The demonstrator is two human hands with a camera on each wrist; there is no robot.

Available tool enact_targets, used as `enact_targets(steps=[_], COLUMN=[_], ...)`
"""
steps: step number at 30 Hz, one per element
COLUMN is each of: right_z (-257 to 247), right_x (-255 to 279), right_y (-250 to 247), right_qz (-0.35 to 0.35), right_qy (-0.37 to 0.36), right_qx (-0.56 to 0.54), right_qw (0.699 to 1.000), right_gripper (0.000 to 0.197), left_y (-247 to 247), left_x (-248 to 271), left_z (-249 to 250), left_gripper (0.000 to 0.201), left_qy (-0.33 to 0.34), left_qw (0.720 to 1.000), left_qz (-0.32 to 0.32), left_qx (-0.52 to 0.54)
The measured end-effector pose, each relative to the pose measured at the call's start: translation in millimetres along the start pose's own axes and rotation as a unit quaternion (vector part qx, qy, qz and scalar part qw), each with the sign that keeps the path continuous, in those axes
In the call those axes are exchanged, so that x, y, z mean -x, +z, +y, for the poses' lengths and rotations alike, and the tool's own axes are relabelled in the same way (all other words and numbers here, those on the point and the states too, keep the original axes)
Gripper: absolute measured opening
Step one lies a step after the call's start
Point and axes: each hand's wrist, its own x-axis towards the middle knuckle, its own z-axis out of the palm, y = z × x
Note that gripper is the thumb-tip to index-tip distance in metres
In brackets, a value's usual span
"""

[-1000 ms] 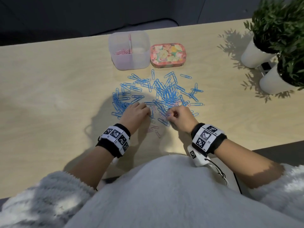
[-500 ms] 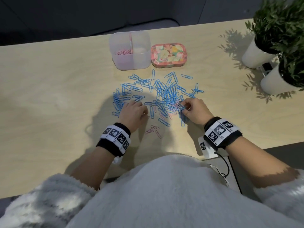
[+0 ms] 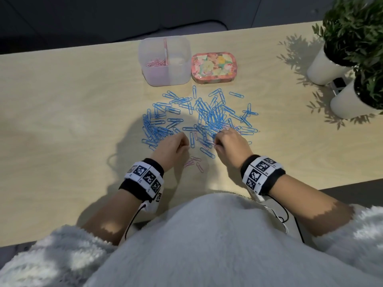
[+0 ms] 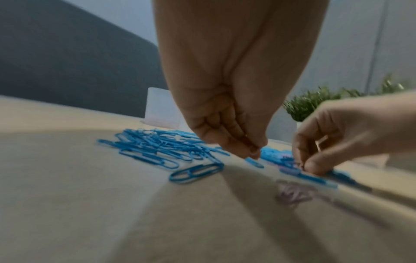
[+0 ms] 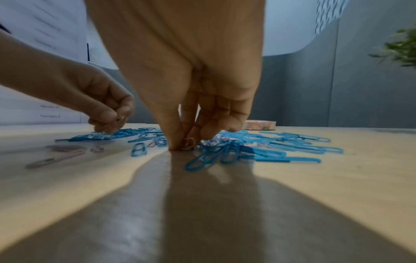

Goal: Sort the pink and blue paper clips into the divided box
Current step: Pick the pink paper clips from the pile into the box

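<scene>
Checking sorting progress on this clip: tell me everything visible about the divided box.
The divided box is a translucent, plastic-looking tub with rounded corners and no lid on it, upright at the table's far side. A pink-edged divider splits it in two. The left compartment holds pink paper clips; the right looks empty. A floral tin sits right beside it. Neither hand touches it.

The divided box (image 3: 164, 61) is sitting at the table's (image 3: 62, 100) far side, the tin (image 3: 213, 67) just right of it. Nearer, paper clips (image 3: 199, 119) are lying scattered; both hands, left hand (image 3: 173, 147) and right hand (image 3: 230, 147), are resting at the pile's near edge, potted plants (image 3: 352, 48) standing far right.
</scene>
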Motion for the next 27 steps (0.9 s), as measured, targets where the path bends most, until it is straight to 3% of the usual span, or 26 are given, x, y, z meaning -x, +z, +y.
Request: enact_targets(steps=[4,8,10,13,16,17,19,21,22,24,27], right_z=[10,16,13,7,2,1,0,0,-1,-5,-12], right_x=[-3,-8,-8,-8,-7,-7,-10,-14,-16,-20,-24], right_y=[-6,-16,-19,-26,-32,-33,-33,-30,-29,-23,-10], right_qz=[0.030,0.031,0.009,-0.043,-0.124,-0.145,-0.163,-0.155,-0.143,-0.113,-0.074], right_qy=[0.047,0.124,0.154,0.216,0.239,0.230,0.213,0.220,0.230,0.235,0.143], right_qx=[-0.114,-0.351,-0.454,-0.623,-0.726,-0.749,-0.767,-0.759,-0.740,-0.645,-0.381], right_qw=[0.992,0.928,0.878,0.751,0.633,0.604,0.583,0.593,0.616,0.718,0.911], right_gripper=[0.011,0.020,0.023,0.027,0.026,0.022,0.022,0.034,0.041,0.042,0.024], left_y=[0,7,12,20,21,21,21,22,22,22,19], left_x=[2,8,11,12,11,10,9,8,8,8,8], left_z=[-1,-4,-7,-8,-5,-4,-4,-3,-3,-5,-10], left_gripper=[0.017,0.005,0.014,0.028,0.029,0.025,0.017,0.014,0.013,0.012,0.007], left_qy=[-0.081,-0.096,-0.058,0.031,0.081,0.086,0.092,0.094,0.093,0.085,0.058], left_qw=[0.979,0.967,0.983,0.997,0.992,0.991,0.990,0.991,0.991,0.992,0.997], left_qz=[-0.040,-0.077,-0.086,-0.070,-0.055,-0.051,-0.047,-0.041,-0.036,-0.033,-0.025], left_qx=[0.184,0.222,0.149,-0.028,-0.085,-0.086,-0.091,-0.091,-0.088,-0.085,-0.035])
